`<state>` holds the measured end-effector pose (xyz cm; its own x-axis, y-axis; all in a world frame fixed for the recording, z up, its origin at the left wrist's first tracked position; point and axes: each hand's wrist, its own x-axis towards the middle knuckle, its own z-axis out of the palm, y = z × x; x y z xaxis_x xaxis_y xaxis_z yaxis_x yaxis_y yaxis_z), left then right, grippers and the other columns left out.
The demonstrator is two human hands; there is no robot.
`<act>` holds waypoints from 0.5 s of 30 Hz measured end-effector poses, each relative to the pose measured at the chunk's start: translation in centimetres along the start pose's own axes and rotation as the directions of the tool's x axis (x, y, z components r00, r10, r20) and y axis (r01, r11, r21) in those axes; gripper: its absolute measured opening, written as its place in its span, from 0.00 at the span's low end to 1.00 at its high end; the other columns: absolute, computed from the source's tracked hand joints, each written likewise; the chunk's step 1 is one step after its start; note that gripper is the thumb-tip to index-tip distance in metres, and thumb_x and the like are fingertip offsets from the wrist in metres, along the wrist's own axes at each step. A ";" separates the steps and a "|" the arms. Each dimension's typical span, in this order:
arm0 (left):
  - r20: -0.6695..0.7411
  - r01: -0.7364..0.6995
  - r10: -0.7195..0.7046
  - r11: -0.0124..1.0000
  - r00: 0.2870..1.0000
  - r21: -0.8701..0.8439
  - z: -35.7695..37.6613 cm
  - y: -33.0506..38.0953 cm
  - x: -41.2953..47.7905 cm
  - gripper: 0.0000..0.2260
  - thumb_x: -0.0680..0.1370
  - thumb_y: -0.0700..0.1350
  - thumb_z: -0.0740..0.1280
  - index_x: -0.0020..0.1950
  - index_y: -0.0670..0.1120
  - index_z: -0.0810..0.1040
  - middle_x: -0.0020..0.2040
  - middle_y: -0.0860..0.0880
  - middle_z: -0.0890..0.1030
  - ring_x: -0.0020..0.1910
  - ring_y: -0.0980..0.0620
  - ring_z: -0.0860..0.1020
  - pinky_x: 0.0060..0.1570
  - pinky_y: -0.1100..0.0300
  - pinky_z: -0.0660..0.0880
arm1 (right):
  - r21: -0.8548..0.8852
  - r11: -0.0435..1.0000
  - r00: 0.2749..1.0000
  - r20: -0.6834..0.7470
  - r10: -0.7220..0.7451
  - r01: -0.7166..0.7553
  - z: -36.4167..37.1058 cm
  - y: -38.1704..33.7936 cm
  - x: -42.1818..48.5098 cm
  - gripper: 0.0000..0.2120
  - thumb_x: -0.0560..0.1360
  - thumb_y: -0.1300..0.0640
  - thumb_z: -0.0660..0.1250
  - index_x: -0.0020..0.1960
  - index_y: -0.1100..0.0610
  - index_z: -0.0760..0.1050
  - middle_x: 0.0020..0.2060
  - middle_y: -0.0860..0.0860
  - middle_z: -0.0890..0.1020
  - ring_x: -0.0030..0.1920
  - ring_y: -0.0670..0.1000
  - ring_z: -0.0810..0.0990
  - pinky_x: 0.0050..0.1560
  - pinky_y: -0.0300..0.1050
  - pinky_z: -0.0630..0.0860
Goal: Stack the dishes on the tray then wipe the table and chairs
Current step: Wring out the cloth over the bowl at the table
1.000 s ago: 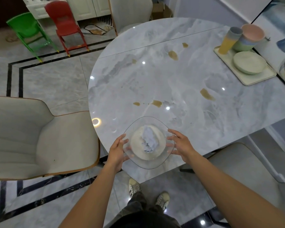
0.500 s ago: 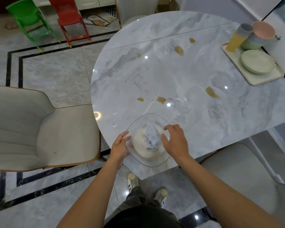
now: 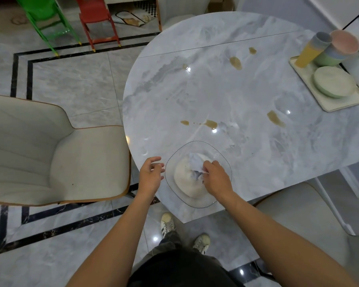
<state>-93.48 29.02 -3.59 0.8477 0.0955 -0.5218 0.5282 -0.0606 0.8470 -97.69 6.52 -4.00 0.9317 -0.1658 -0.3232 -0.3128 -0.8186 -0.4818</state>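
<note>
Fingers (image 3: 208, 167) of my right hand (image 3: 216, 180) pinch the bluish cloth (image 3: 195, 163), half hiding it; my left hand (image 3: 149, 176) hangs loosely spread beside the clear dish (image 3: 221, 157).

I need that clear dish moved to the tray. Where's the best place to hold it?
Probably its rim at the left and right sides, reaching from the near edge: the clear dish is wide, shallow and thin-walled, and a cloth lies in its middle.

Home dining room. Marble table (image 3: 216, 96), round end, brown spill stains (image 3: 235, 63); cream upholstered chair (image 3: 50, 152) alongside. 2 child-size plastic chairs, green one (image 3: 42, 9) and red one (image 3: 93, 11), on grey tiled floor (image 3: 71, 83). Tray (image 3: 344, 101) holds stacked dishes (image 3: 333, 82), cups (image 3: 308, 53).
</note>
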 end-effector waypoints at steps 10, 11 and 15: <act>0.049 -0.171 0.166 0.975 0.985 0.143 1.6 0.9 -0.4 0.09 0.84 0.40 0.63 0.54 0.52 0.81 0.50 0.52 0.83 0.50 0.54 0.82 0.56 0.49 0.81 | 0.743 0.581 0.941 0.310 0.138 -0.331 -5.5 -1.0 -0.2 0.06 0.80 0.65 0.63 0.46 0.58 0.70 0.38 0.55 0.76 0.39 0.53 0.78 0.47 0.47 0.79; 0.049 -0.173 0.167 0.974 0.985 0.148 1.7 0.8 -0.5 0.10 0.83 0.39 0.63 0.54 0.52 0.81 0.50 0.52 0.83 0.50 0.55 0.82 0.56 0.48 0.81 | 0.760 0.541 0.931 0.327 0.161 -0.360 -5.3 -1.1 -0.1 0.06 0.80 0.65 0.62 0.46 0.57 0.69 0.37 0.55 0.77 0.38 0.53 0.78 0.45 0.46 0.79; 0.053 -0.175 0.168 0.968 0.984 0.179 2.1 0.4 -1.1 0.10 0.83 0.39 0.63 0.53 0.52 0.81 0.50 0.52 0.83 0.51 0.53 0.81 0.55 0.50 0.81 | 0.746 0.457 0.875 0.404 0.267 -0.484 -4.0 -0.7 0.9 0.11 0.81 0.67 0.61 0.43 0.54 0.67 0.36 0.54 0.73 0.35 0.52 0.73 0.39 0.46 0.77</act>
<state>-94.08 26.84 -2.87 0.9258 0.0310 -0.3767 0.3719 -0.2534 0.8930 -95.88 4.75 -0.70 0.6572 -0.1410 -0.7404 -0.7317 0.1164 -0.6716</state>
